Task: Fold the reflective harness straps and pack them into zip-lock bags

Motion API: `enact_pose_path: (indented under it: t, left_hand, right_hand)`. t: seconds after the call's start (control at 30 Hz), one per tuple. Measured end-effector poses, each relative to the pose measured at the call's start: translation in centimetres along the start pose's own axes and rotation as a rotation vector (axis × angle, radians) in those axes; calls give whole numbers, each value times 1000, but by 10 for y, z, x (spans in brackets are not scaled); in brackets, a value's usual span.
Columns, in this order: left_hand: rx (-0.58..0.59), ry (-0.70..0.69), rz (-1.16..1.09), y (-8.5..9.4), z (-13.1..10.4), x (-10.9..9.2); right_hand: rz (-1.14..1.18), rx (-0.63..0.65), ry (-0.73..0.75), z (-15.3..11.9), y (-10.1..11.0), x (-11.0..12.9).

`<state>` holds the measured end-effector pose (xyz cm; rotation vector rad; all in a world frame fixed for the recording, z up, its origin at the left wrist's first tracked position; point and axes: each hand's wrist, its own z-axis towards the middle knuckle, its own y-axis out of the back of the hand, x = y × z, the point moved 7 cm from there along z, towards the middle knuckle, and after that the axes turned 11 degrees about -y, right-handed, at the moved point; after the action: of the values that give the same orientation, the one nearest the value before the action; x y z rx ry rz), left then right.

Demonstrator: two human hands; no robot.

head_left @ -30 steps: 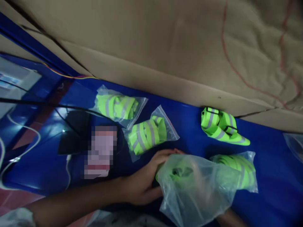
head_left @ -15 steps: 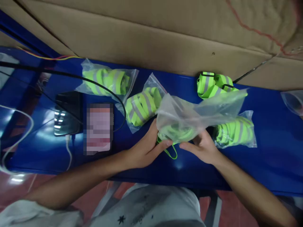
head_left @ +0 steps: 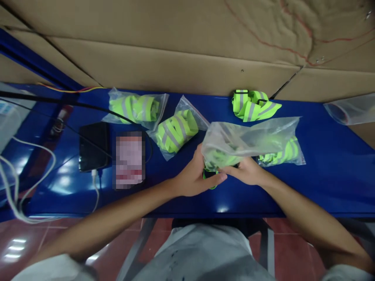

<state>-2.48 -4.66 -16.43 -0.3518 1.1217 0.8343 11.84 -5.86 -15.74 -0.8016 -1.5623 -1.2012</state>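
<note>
Over the middle of the blue table I hold a clear plastic bag (head_left: pixel 249 138), its wide end stretching off to the right. A bundle of neon-green reflective straps (head_left: pixel 221 159) shows through its left part, with a loose strap end hanging below. My left hand (head_left: pixel 195 177) is closed round the bundle's left side, thumb pointing right. My right hand (head_left: pixel 249 170) grips from the right, its fingers mostly hidden behind the plastic. Just right of it lies a bagged strap bundle (head_left: pixel 283 152), partly covered by the held bag.
Two more bagged bundles, one at the back left (head_left: pixel 133 109) and one nearer (head_left: pixel 177 130), lie left of my hands. An unbagged strap bundle (head_left: pixel 253 105) sits behind. A black device (head_left: pixel 93 146), a phone (head_left: pixel 129 160) and cables are at left. Another plastic bag (head_left: pixel 354 109) lies far right.
The view has shifted slightly. My hands have drawn a little closer together around the bundle, and less of the loose strap hangs below the bag.
</note>
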Motion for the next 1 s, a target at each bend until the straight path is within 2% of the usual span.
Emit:
enact_pose_path:
  t: [0.1, 0.2, 0.37, 0.43, 0.57, 0.63, 0.7, 0.77, 0.9, 1.0]
  left_hand:
    - [-63, -61, 87, 6, 5, -5]
    - [-120, -43, 117, 11, 8, -8]
    - [-91, -2, 34, 7, 4, -11]
    - [-133, 29, -64, 9, 0, -9]
    - [-283, 117, -245, 20, -8, -7]
    - [-289, 119, -263, 23, -9, -10]
    - [-242, 86, -193, 23, -7, -14]
    - [-226, 37, -75, 24, -7, -17]
    - [-304, -65, 96, 33, -7, -17]
    - [-278, -126, 225, 35, -4, -19]
  right_hand:
    - [50, -138, -63, 1, 7, -10]
    - [21, -218, -75, 0, 12, -13]
    - [-26, -137, -137, 3, 12, -15]
    - [41, -161, -198, 4, 16, -20]
    - [261, -300, -334, 3, 23, -36]
    - [387, -362, -380, 1, 24, -41]
    - [451, -398, -411, -2, 23, -43]
    - [428, -385, -422, -6, 19, -43]
    - [365, -250, -398, -13, 7, -45]
    - [388, -232, -387, -17, 5, -48]
